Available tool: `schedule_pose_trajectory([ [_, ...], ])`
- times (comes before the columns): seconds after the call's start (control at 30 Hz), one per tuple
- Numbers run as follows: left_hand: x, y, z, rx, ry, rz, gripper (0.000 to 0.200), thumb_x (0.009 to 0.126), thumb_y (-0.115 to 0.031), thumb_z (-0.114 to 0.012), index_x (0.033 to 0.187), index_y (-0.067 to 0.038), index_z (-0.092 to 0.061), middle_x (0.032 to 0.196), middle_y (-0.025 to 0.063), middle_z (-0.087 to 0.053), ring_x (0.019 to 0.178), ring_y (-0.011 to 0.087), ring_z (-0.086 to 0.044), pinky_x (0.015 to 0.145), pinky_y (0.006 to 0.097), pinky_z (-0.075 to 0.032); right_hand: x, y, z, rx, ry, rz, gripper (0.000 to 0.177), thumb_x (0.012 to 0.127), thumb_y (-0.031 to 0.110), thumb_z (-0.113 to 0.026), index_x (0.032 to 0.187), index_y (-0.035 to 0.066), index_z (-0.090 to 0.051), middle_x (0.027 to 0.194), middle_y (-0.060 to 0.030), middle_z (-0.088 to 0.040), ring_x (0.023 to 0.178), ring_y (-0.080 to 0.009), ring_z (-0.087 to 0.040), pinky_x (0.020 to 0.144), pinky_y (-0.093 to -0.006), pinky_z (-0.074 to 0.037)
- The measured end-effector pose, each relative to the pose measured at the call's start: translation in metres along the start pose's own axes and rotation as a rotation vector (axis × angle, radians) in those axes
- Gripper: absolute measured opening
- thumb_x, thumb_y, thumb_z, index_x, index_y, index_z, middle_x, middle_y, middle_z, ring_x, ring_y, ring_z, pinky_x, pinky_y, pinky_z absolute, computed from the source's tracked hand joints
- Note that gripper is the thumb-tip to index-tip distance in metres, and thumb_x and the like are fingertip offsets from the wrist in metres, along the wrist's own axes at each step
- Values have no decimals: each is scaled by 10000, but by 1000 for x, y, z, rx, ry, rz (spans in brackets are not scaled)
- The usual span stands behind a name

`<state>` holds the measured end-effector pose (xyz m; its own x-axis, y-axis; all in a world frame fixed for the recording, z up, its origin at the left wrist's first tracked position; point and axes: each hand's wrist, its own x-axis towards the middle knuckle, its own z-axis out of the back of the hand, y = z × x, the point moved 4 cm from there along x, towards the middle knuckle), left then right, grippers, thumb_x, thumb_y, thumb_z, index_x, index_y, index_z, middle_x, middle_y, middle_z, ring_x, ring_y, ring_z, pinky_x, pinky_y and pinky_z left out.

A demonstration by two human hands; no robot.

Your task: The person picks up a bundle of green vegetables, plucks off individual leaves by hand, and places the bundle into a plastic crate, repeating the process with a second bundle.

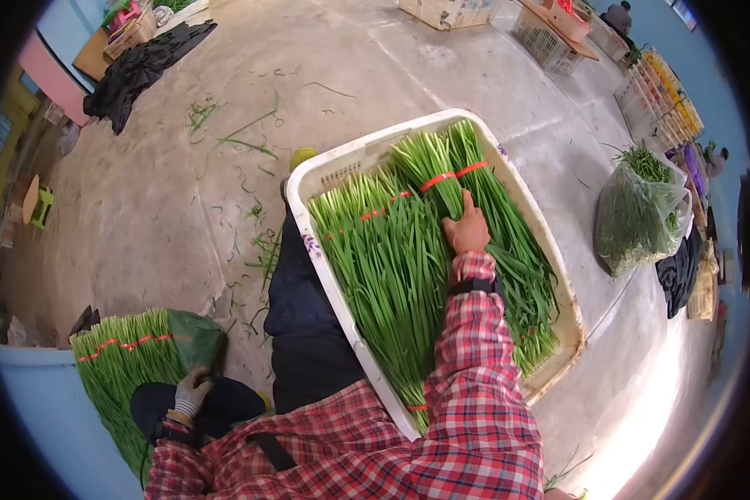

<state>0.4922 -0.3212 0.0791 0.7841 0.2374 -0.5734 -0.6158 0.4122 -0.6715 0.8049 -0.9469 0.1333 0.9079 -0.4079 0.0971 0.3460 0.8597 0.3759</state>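
Flat with forefinger out, right hand point(467, 229) atop chive bundles point(392, 258) lying near-to-far in white crate point(367, 154); gloved left hand point(192, 392) near left beside second stack point(117, 367), grip unclear.

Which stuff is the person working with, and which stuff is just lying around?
Being worked with:
- right hand resting on the tied green bundles
- white crate holding them
- left hand, gloved, beside the second pile of bundles and the green bag

Just lying about:
- black cloth
- clear bag of greens
- loose leaves
- far crates
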Motion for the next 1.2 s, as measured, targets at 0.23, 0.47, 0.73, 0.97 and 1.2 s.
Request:
schedule_pose_trajectory([
  [0.23,-13,-19,-11,134,56,-25,398,806,-72,-617,1185,35,-565,1061,113,-644,967,183,-605,872,296,-470,1,0,-4,-89,51,-46,806,677,290,-736,1380,193,-354,1130,-150,-555,1050,-350,-546,833,-492,-468],
  [0.47,-9,-5,-8,252,42,-28,432,774,-130,-666,1173,15,-584,1032,149,-666,954,214,-630,859,309,-482,38,31,52,136,-192,351,534,758,274,-669,1244,100,-534,1112,-172,-608,1049,-344,-568,890,-426,-452],
  [0.73,0,-5,-7,187,38,20,455,759,-150,-686,1176,1,-586,984,150,-672,910,217,-639,830,312,-491,131,48,-5,105,117,42,326,811,308,-561,937,42,-703,893,-186,-681,874,-346,-650,794,-422,-497],
  [0.97,2,-8,-10,118,61,128,439,759,-137,-679,1160,12,-582,950,143,-667,867,209,-634,807,314,-491,164,19,-46,573,328,-125,292,737,266,-726,892,18,-708,693,-22,-634,615,-123,-553,584,-291,-441],
  [1.2,14,8,-13,123,84,72,408,753,-118,-667,1134,4,-587,931,137,-668,841,211,-631,787,318,-492,166,25,-46,685,386,-127,246,754,239,-717,875,26,-704,640,21,-574,564,-100,-487,521,-285,-380],
])
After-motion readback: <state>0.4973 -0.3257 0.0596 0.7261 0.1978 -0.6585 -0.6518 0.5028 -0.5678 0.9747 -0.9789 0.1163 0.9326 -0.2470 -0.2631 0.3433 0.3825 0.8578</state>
